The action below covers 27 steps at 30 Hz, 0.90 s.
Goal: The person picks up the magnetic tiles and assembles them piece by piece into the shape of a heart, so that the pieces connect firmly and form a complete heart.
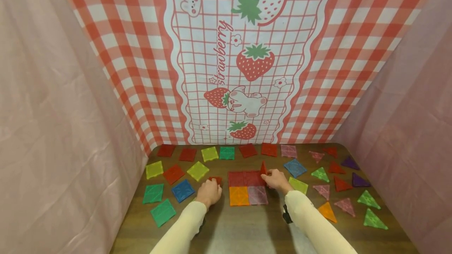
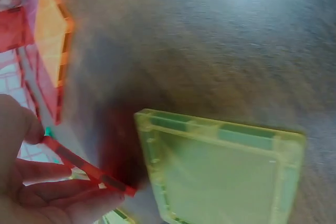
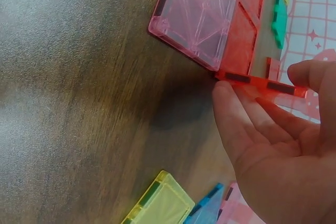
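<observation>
left hand (image 1: 209,192) pinches a red translucent plastic square tile (image 1: 215,180) by its edge, tilted off the brown wooden table (image 1: 247,226), just left of the flat four-tile square (image 1: 247,187) (two red at the back, orange and pink in front). right hand (image 1: 277,179) pinches a second red translucent square tile (image 1: 263,168) between thumb and fingers, standing on edge at the right side of that flat square, touching its right red tile. yellow-green square tile (image 2: 220,169) lies flat just beside the left hand. loose squares lie to the left and at the back, triangles to the right. strawberry-print checked cloth (image 1: 243,58) hangs behind.
</observation>
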Each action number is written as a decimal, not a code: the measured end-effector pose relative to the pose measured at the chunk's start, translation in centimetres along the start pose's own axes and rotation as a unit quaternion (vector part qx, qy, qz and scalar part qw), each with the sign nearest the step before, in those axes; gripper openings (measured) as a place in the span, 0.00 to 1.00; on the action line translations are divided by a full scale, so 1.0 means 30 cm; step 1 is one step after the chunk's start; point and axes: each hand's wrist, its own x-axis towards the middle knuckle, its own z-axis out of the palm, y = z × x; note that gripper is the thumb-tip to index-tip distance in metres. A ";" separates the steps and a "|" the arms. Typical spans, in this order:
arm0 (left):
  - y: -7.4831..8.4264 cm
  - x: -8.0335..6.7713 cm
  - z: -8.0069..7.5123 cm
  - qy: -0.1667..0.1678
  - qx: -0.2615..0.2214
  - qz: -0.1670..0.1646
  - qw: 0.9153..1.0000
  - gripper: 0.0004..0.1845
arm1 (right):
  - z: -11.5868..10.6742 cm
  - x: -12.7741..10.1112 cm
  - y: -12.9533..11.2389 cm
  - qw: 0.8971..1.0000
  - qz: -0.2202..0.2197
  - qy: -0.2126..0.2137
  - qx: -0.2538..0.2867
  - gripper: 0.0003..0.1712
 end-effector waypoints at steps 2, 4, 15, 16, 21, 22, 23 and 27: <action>0.007 0.019 -0.018 0.000 -0.027 -0.007 1.000 0.14 | -0.001 -0.002 0.000 1.000 0.000 -0.003 0.007 0.28; 0.011 0.043 -0.035 0.004 -0.052 -0.020 0.998 0.15 | -0.002 -0.003 -0.001 1.000 -0.003 -0.005 0.012 0.29; 0.030 0.125 -0.071 -0.054 -0.166 -0.070 0.982 0.20 | 0.003 -0.010 -0.002 1.000 -0.008 -0.015 0.008 0.26; 0.034 0.128 -0.067 -0.055 -0.170 -0.069 0.982 0.20 | 0.003 -0.010 -0.002 1.000 -0.009 -0.016 0.008 0.26; 0.061 0.140 -0.040 -0.061 -0.198 -0.062 0.976 0.20 | 0.002 -0.008 -0.005 1.000 -0.010 -0.015 0.012 0.27; 0.067 0.142 -0.035 -0.067 -0.208 -0.064 0.974 0.20 | 0.002 -0.008 -0.005 1.000 -0.011 -0.014 0.009 0.27; 0.073 0.143 -0.031 -0.074 -0.219 -0.067 0.971 0.20 | 0.002 -0.009 -0.004 1.000 -0.008 -0.012 0.009 0.27; 0.092 0.147 -0.018 -0.087 -0.259 -0.076 0.959 0.22 | 0.005 -0.014 0.000 1.000 -0.009 -0.014 0.000 0.27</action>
